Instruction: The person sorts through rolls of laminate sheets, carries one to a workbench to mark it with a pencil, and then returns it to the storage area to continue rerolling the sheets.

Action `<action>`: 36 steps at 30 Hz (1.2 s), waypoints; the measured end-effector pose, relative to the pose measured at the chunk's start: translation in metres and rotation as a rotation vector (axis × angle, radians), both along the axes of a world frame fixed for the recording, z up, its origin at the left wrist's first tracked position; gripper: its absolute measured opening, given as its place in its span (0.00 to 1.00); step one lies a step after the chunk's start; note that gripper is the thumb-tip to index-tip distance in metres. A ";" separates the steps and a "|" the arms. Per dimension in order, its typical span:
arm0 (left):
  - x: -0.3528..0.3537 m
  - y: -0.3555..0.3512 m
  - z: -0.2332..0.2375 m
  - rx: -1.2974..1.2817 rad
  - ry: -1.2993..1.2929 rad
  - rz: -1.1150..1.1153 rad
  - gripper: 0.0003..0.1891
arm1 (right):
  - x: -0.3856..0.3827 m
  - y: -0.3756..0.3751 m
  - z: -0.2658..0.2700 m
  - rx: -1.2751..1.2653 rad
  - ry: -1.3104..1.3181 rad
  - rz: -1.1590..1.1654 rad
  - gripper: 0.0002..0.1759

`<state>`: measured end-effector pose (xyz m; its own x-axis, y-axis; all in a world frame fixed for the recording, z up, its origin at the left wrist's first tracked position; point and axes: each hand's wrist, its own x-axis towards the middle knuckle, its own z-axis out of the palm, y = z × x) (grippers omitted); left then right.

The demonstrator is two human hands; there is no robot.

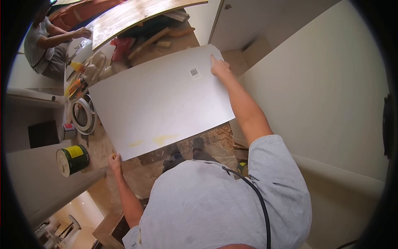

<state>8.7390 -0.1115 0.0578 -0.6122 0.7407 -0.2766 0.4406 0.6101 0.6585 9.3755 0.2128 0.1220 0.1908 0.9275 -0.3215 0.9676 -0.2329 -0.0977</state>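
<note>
A large white rectangular board is held out in front of my body, with a small printed code label near its upper right corner and yellowish smears along its lower edge. My right hand is at the upper right corner, its index finger stretched along the edge and the other fingers curled. At the lower left corner, my left hand is closed around the board's corner, and a small yellow thing shows at its fingers.
Another person works at the upper left beside a wooden panel. Left of the board are rolls of edging strip, a grey can and a green-yellow bucket. A large pale panel stands on the right.
</note>
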 end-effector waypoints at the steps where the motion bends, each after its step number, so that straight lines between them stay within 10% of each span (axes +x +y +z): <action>1: 0.000 0.000 0.001 -0.004 -0.022 -0.001 0.14 | 0.000 0.009 -0.002 -0.074 -0.023 0.006 0.39; 24: -0.014 0.004 0.019 -0.127 -0.211 -0.076 0.09 | 0.021 -0.001 -0.016 0.116 0.435 -0.090 0.35; 36: -0.022 0.003 0.016 -0.203 -0.204 -0.050 0.10 | -0.008 -0.009 -0.004 0.104 0.225 -0.116 0.37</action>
